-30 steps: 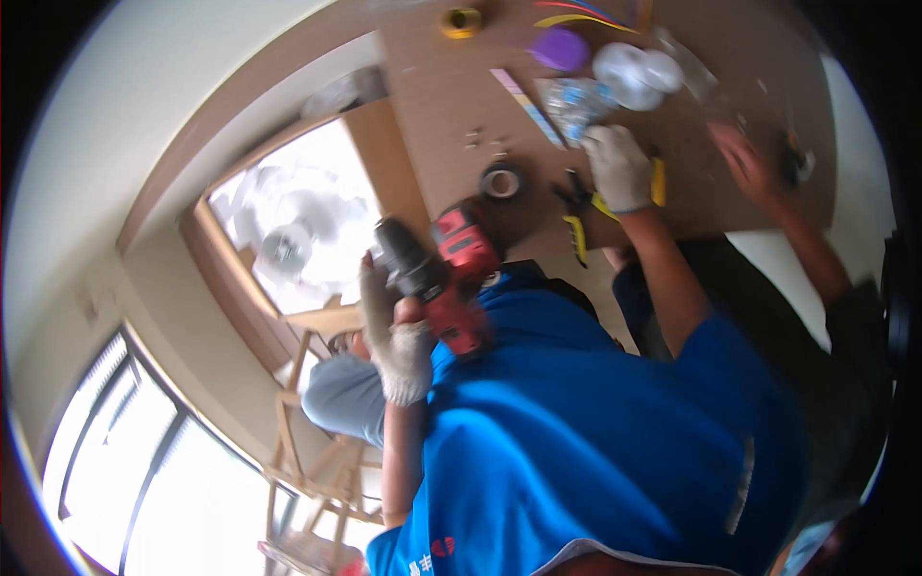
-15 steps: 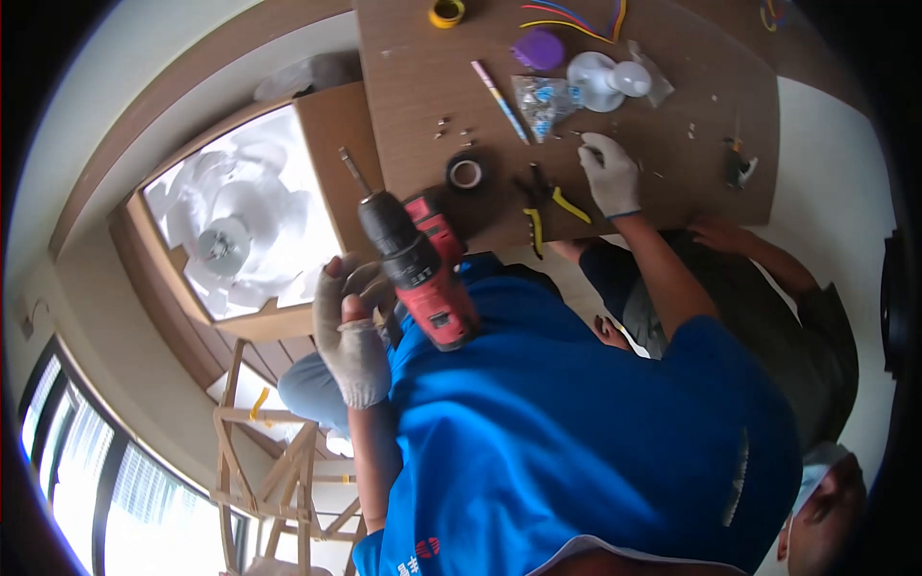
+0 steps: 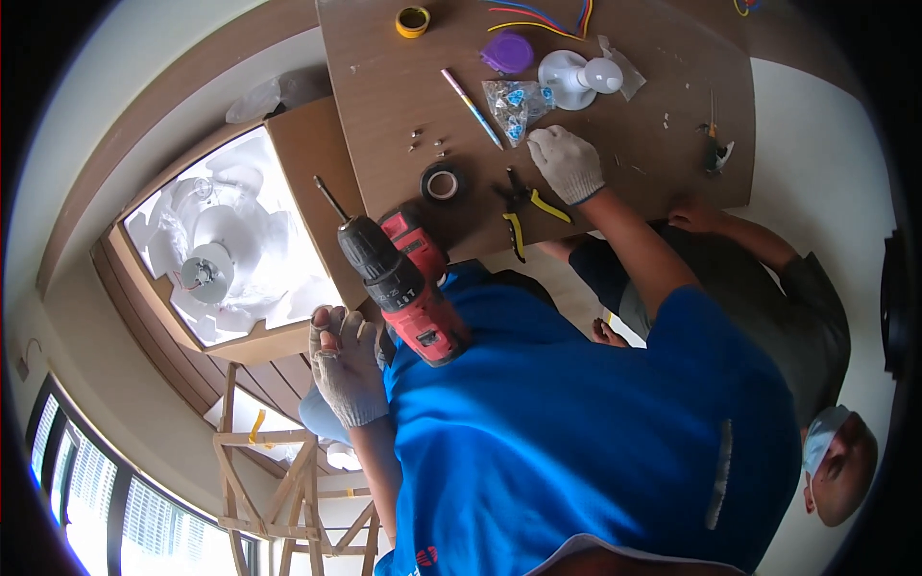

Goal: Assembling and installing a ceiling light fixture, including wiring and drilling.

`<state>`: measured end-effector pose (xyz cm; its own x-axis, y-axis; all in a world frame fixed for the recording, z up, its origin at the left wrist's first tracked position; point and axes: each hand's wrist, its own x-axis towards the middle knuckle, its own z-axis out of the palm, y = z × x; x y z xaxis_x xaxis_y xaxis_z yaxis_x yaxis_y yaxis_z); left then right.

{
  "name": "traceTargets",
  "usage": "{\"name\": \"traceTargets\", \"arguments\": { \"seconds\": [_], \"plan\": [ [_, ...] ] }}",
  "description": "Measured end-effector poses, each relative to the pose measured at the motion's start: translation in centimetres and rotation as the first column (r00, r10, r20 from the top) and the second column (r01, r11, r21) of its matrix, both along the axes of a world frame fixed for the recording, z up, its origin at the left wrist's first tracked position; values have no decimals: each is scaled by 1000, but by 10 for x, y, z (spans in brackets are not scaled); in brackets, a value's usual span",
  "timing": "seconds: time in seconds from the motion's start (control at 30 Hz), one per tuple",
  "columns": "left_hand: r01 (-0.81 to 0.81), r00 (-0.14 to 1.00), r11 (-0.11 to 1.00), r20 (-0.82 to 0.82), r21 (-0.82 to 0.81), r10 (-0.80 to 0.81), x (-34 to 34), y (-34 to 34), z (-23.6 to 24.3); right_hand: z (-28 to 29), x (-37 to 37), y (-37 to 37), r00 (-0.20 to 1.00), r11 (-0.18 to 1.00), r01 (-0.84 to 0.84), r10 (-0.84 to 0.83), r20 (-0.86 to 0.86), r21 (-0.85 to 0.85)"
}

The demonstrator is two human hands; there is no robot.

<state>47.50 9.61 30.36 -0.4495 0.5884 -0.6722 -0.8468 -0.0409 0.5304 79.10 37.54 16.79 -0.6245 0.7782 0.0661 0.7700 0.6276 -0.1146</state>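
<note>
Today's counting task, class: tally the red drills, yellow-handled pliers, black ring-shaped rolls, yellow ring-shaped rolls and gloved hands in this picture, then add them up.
Red drill: 1
Yellow-handled pliers: 1
Black ring-shaped roll: 1
Yellow ring-shaped roll: 1
Gloved hands, left hand and right hand: 2
Total: 6

Right hand (image 3: 569, 165) at parts bag (image 3: 507, 108), left off the worktop (image 3: 375, 106)

Right: gloved, fingertips at the bag's near end, grip unclear. Left hand (image 3: 351, 376): gloved, fingers curled, beside red-black drill (image 3: 427, 322) at near left corner; can't tell if holding anything. Yellow-handled pliers (image 3: 521, 197) by near edge, black tape roll (image 3: 457, 184) left of them. Bulb (image 3: 602, 75) in white holder (image 3: 561, 83) right of bag.
</note>
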Motion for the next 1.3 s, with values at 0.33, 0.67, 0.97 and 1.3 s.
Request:
{"name": "traceTargets", "arguments": {
  "seconds": [0.33,0.67,0.97,1.3],
  "plan": [
    [-4,1000,999,-2,-32,4,-13,-2,-12,-7,-5,2,991,994,101,-96,95,-51],
    [-105,993,993,-67,-53,102,-17,-94,-20,13,-11,-4,957,966,211,-235,-168,-150],
    [301,855,948,-413,-98,-314,74,-146,49,203,-95,-184,674,852,-434,92,-733,-292],
    [-114,987,963,137,244,82,167,-265,32,192,-87,-388,475,558,-820,538,-696,-128]
  ]
}}
